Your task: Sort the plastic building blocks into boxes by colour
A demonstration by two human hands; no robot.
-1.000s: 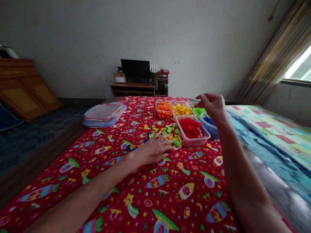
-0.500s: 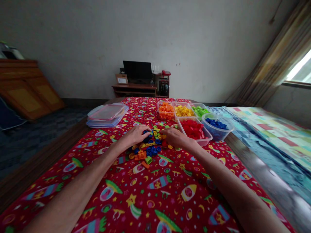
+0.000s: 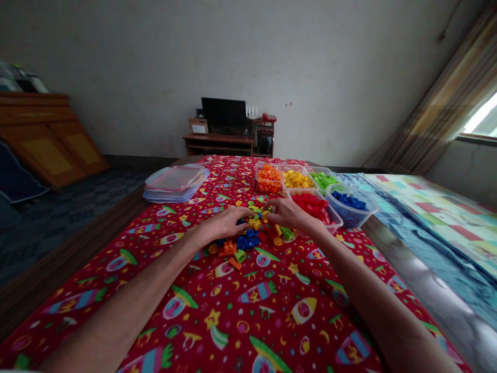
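A loose pile of plastic building blocks lies on the red patterned tablecloth (image 3: 256,321), with blue blocks (image 3: 248,240), orange blocks (image 3: 228,248), yellow blocks (image 3: 254,223) and green ones mixed together. My left hand (image 3: 225,223) reaches over the pile's left side, palm down, fingers stretched and apart among blue and yellow blocks. On the other side, my right hand (image 3: 286,213) bends its fingers down at the pile's upper right. A small green block (image 3: 272,209) shows between its thumb and fingers. Below that hand lie another green block (image 3: 287,233) and a yellow wheel-like piece (image 3: 278,241).
Clear containers stand at right, holding orange (image 3: 268,178), yellow (image 3: 297,179), green (image 3: 323,179), red (image 3: 312,205) and blue blocks (image 3: 349,201). Stacked lids (image 3: 174,182) lie at left. Beyond the table is a desk with a monitor (image 3: 224,113); a bed (image 3: 438,207) adjoins on the right.
My left hand has moved right over the pile. My right hand has shifted slightly right, and green and yellow blocks now show below it. The view has turned slightly left.
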